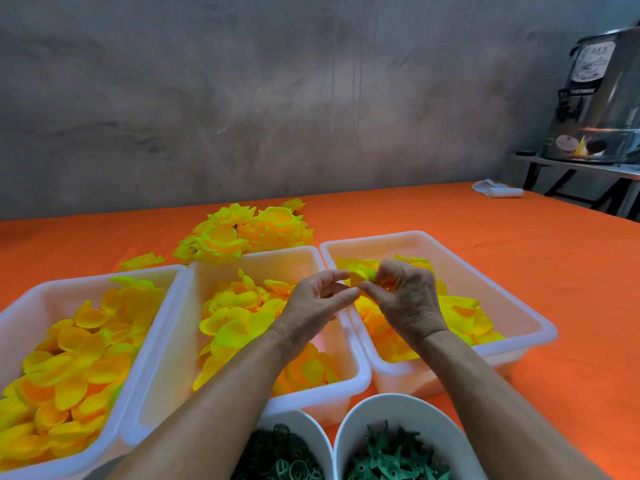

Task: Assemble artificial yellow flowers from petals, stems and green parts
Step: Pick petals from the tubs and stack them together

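Both hands meet over the right tray, the right hand pinching a small yellow petal piece. The left hand touches it with curled fingertips. Bowls of green parts sit below the wrists.

Right of the right bin the orange cloth lies bare; left, two bins stand touching, blocking passage.

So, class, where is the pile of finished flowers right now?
The finished flowers lie on the orange cloth at centre-left of the head view, just behind the middle tray, near the wall.
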`<state>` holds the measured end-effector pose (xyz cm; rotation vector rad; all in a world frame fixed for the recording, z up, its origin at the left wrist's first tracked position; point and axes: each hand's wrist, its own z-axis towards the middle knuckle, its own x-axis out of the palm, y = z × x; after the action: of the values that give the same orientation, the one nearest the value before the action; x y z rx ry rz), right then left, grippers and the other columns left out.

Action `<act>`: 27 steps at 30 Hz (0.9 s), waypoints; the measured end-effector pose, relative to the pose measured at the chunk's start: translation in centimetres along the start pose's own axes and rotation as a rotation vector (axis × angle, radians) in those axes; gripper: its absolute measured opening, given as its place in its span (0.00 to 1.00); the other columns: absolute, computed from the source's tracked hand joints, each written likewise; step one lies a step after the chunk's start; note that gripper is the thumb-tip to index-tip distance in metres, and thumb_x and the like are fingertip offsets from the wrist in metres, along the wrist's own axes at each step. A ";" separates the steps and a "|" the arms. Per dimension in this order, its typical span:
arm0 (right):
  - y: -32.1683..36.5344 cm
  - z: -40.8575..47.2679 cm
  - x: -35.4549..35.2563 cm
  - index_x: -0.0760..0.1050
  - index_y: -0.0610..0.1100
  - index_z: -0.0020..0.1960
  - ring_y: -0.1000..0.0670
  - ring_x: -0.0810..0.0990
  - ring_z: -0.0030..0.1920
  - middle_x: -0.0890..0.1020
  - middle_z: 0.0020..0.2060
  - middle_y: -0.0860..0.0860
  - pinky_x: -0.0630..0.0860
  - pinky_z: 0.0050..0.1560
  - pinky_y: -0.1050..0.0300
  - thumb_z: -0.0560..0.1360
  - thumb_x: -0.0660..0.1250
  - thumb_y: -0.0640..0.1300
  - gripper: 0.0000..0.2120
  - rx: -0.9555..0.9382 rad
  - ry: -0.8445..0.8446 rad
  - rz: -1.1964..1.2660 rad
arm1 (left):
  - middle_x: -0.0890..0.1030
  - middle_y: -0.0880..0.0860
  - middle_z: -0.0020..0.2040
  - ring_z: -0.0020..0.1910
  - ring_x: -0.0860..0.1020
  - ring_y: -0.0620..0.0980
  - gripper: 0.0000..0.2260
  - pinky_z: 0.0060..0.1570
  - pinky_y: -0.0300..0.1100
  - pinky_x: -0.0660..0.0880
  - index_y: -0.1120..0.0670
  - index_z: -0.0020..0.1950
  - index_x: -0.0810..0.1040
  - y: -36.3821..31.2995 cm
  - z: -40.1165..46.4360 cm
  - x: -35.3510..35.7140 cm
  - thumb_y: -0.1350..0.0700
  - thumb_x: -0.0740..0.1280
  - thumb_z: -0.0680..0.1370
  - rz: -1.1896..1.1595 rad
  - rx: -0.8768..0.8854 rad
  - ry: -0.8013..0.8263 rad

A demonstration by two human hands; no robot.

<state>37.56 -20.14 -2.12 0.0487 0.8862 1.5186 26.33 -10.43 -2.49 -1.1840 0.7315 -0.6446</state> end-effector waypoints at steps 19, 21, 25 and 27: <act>-0.9 0.8 0.1 0.74 0.35 0.43 0.43 0.80 0.35 0.80 0.37 0.37 0.77 0.32 0.54 0.77 0.65 0.37 0.06 0.367 0.035 0.435 | 0.74 0.52 0.32 0.29 0.74 0.40 0.11 0.29 0.32 0.73 0.55 0.40 0.75 0.7 0.6 -0.3 0.70 0.71 0.71 -0.098 0.054 -0.156; -1.5 1.1 0.0 0.73 0.31 0.47 0.40 0.81 0.37 0.79 0.41 0.33 0.77 0.30 0.54 0.77 0.64 0.37 0.08 0.448 -0.071 0.437 | 0.75 0.53 0.34 0.31 0.75 0.42 0.11 0.30 0.33 0.74 0.55 0.45 0.75 0.6 0.6 -0.3 0.69 0.71 0.71 -0.098 0.051 -0.146; -2.4 1.4 -0.5 0.72 0.36 0.47 0.41 0.79 0.33 0.77 0.41 0.35 0.78 0.27 0.55 0.78 0.62 0.36 0.03 0.601 -0.278 0.491 | 0.79 0.54 0.38 0.35 0.78 0.45 0.13 0.32 0.36 0.77 0.57 0.53 0.75 0.5 0.6 -0.2 0.68 0.70 0.72 -0.138 0.030 -0.132; -2.7 1.5 -1.0 0.72 0.38 0.46 0.46 0.79 0.27 0.77 0.37 0.39 0.76 0.24 0.58 0.78 0.60 0.34 0.04 0.676 -0.401 0.555 | 0.79 0.56 0.40 0.37 0.78 0.47 0.12 0.32 0.36 0.76 0.57 0.53 0.75 0.5 0.6 -0.4 0.70 0.68 0.73 -0.148 0.035 -0.135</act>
<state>40.74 -20.56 -2.09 1.1291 1.0645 1.5526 26.61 -9.64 -2.81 -1.2450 0.5206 -0.6904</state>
